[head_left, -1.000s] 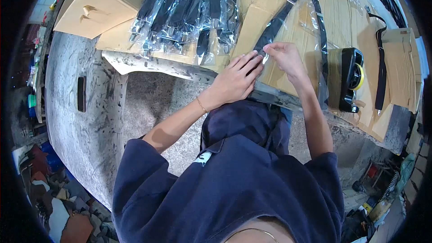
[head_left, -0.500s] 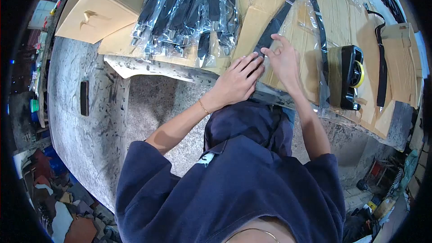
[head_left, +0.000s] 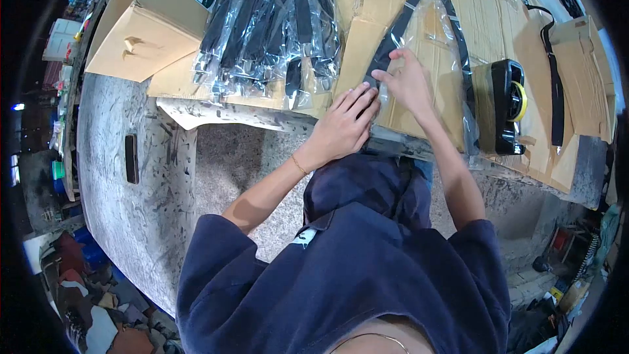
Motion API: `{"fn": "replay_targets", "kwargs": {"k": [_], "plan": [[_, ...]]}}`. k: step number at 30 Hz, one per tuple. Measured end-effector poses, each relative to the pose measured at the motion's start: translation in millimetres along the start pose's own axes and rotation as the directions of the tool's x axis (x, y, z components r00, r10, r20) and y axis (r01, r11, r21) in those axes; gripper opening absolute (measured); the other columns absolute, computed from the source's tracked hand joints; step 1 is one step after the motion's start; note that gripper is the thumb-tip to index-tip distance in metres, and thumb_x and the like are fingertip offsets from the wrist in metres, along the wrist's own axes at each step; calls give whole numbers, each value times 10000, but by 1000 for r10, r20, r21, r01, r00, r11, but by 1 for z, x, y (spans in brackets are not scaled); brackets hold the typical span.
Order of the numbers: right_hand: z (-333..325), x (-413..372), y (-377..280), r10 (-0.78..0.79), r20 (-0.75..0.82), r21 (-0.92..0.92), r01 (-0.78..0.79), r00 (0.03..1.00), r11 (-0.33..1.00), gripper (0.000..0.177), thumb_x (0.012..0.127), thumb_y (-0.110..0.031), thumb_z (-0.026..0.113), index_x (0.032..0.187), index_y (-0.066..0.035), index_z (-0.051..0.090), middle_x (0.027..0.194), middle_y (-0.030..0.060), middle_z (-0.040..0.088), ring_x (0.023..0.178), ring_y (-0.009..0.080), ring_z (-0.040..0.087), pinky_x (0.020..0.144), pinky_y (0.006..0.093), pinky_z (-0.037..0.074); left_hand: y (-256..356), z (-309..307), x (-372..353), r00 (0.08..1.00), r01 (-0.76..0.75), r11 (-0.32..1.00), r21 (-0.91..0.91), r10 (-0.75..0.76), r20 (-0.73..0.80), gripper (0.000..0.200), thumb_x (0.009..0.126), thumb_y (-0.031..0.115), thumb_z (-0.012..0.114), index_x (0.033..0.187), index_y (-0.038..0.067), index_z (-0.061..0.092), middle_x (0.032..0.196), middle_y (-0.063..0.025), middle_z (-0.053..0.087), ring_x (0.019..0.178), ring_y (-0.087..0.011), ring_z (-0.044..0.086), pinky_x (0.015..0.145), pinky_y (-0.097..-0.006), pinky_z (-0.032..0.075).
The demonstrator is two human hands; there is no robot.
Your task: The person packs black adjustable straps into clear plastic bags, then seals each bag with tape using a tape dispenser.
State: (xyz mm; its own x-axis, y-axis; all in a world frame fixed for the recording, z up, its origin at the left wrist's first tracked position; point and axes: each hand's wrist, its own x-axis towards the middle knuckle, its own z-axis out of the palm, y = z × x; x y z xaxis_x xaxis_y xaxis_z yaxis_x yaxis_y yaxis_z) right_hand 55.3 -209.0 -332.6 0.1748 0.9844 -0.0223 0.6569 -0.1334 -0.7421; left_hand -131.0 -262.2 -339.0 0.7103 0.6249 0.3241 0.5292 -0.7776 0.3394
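Observation:
A black strap (head_left: 397, 31) runs down in a V shape from a joint at the top of the cardboard, with clear plastic film about it. My left hand (head_left: 344, 123) lies flat at the near end of its left arm, fingers stretched out and fingertips on the strap. Just to the right, my right hand (head_left: 409, 85) is over the strap and cardboard. Its thumb and index finger are apart and the other fingers curl under, partly hidden; I see nothing held in it. To the right stands a black tape dispenser (head_left: 508, 108) with a wide roll of tape.
Several black straps in clear bags (head_left: 275, 33) lie at the back left, beside an open cardboard box (head_left: 147, 39). A phone (head_left: 132, 158) rests on the left table. Another black strap (head_left: 557, 92) lies far right, near a cardboard carton (head_left: 580, 72).
The view has shifted slightly, so the bench appears a little lower and farther left. My right thumb and index finger remain apart; both hands stay at the strap's near end.

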Motion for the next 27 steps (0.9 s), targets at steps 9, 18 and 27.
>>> {"fn": "replay_targets", "kwargs": {"k": [9,18,27], "plan": [[-20,-4,4,2,192,-4,-1,981,1000,521,660,-208,858,1066,-71,561,577,33,508,548,145,500,556,321,439,2,0,3,999,-3,1000,-1,3,-42,410,821,80,550,1214,-37,532,1333,-197,479,1315,-361,400,1085,-463,333],[-37,-34,-3,-28,131,225,-2,991,974,304,753,-155,785,985,-53,618,716,70,597,657,213,588,639,354,479,3,-5,5,999,23,998,-59,-22,29,389,858,103,543,1229,-14,535,1349,-191,471,1324,-353,394,1099,-466,315],[-82,-185,54,-211,-544,-275,65,812,959,257,772,-65,737,999,-17,626,1057,141,572,954,314,575,820,385,480,6,-30,24,985,132,968,-215,-103,140,343,882,150,604,1185,-6,564,1293,-177,525,1253,-356,465,1050,-428,374]]}}
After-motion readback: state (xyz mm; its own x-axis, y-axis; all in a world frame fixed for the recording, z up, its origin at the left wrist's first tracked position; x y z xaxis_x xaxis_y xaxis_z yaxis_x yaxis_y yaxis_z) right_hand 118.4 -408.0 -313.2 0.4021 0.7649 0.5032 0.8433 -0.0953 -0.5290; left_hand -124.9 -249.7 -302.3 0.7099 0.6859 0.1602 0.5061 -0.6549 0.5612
